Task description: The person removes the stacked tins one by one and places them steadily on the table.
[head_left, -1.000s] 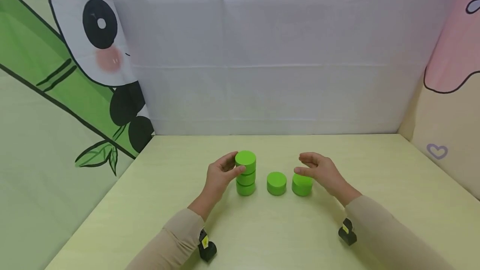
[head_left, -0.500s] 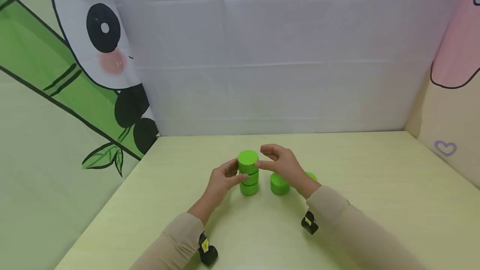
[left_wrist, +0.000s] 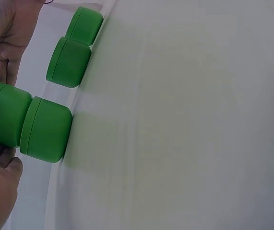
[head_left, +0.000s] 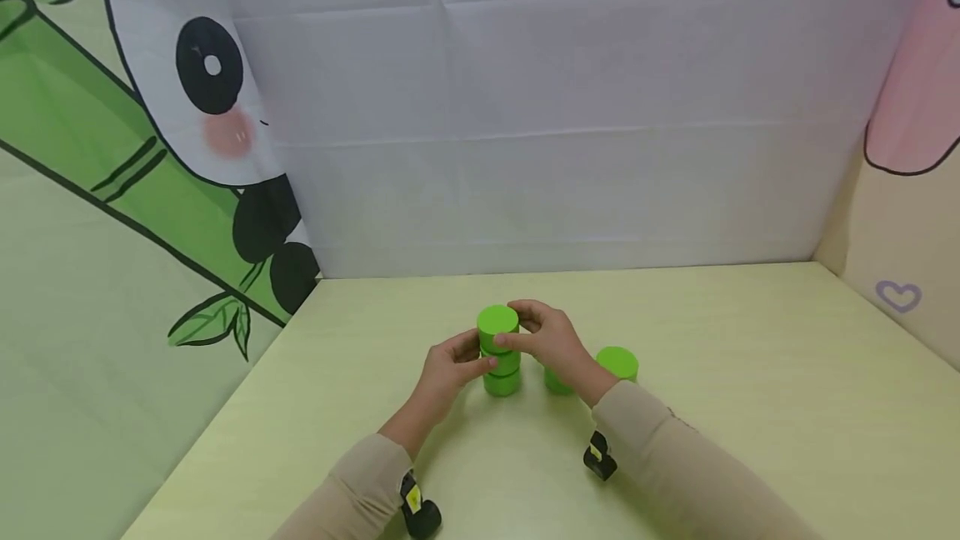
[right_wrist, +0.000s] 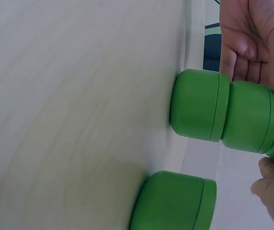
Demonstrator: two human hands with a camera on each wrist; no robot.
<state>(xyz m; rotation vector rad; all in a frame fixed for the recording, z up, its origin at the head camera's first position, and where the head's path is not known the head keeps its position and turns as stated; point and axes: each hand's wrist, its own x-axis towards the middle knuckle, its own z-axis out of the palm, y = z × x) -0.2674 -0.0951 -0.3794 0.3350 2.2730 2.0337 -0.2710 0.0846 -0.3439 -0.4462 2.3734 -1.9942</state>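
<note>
Three green, round lidded jars stand stacked upright in the head view: a top jar (head_left: 497, 320), a middle jar (head_left: 507, 362) and a bottom jar (head_left: 502, 384). From the left, my left hand (head_left: 441, 375) holds the middle jar, thumb in front and fingers behind. My right hand (head_left: 553, 345) grips the top jar from the right, its thumb across the front. Lid seams show in the right wrist view on the bottom jar (right_wrist: 199, 105) and middle jar (right_wrist: 251, 116). Both hands (left_wrist: 0, 191) lie on opposite sides of the stack in the left wrist view.
Right of the stack, two more green jars stand on the pale wooden table (head_left: 360, 315): a nearer one (head_left: 556, 382), partly hidden by my right hand, and a farther one (head_left: 618, 362). A white cloth (head_left: 555, 107) hangs behind, with printed cloths at both sides.
My right hand has moved left from above the rightmost jar to the stack and taken hold of the top jar. My left thumb has slid down from the top jar to the middle one.
</note>
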